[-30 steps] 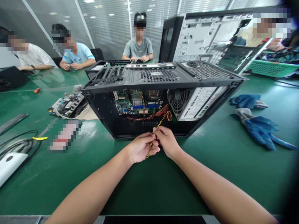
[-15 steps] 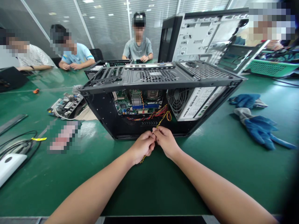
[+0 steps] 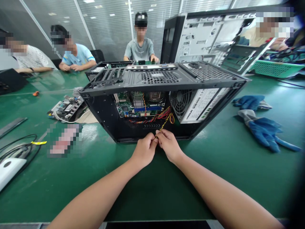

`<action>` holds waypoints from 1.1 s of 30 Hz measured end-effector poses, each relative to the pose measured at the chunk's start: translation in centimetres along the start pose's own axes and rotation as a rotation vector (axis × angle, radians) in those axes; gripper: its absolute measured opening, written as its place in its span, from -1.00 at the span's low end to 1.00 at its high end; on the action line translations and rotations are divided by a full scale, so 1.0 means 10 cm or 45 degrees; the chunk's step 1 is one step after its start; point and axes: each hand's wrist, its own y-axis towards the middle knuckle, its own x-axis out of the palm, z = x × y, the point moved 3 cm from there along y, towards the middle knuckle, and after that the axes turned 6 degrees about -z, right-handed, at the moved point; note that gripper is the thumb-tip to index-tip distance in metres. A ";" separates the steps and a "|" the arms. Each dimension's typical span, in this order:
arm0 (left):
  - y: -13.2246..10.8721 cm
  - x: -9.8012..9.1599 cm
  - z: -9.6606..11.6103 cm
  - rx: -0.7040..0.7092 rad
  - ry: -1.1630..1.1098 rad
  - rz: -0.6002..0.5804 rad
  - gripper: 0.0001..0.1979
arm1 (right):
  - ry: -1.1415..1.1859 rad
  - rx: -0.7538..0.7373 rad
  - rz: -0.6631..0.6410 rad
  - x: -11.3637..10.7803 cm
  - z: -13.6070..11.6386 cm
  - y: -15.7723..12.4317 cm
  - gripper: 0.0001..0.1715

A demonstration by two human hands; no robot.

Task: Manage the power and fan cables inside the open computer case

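Note:
Just in front of the open computer case [image 3: 154, 83], both my hands pinch a twisted yellow-and-black cable [image 3: 163, 126]. My left hand [image 3: 145, 150] is closed, thumb on top, gripping the cable near its lower part. Close against it, my right hand [image 3: 168, 143] holds the same cable slightly higher with thumb and fingers. The cable runs up into the case, towards a bundle of red, yellow and black wires [image 3: 152, 119]. Behind the wires are a motherboard [image 3: 126, 108] and, on the right, a power supply [image 3: 200, 106] with its fan. The cable's free end is hidden.
Blue-grey gloves [image 3: 264, 127] lie on the right of the green table [image 3: 152, 197]. A circuit board [image 3: 69, 106], black cables [image 3: 21, 149] and a white device [image 3: 10, 170] are on the left. Another case [image 3: 200, 38] and a green basket [image 3: 277, 69] stand behind. Several people sit around.
My left hand has turned and closed further round the cable; the cable tail that hung below it no longer shows. My right hand stays almost in place. The person opposite has moved a hand.

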 end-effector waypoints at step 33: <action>0.02 -0.02 -0.08 -0.052 -0.017 -0.026 -0.81 | -0.023 0.008 0.017 -0.01 -0.02 -0.01 -0.58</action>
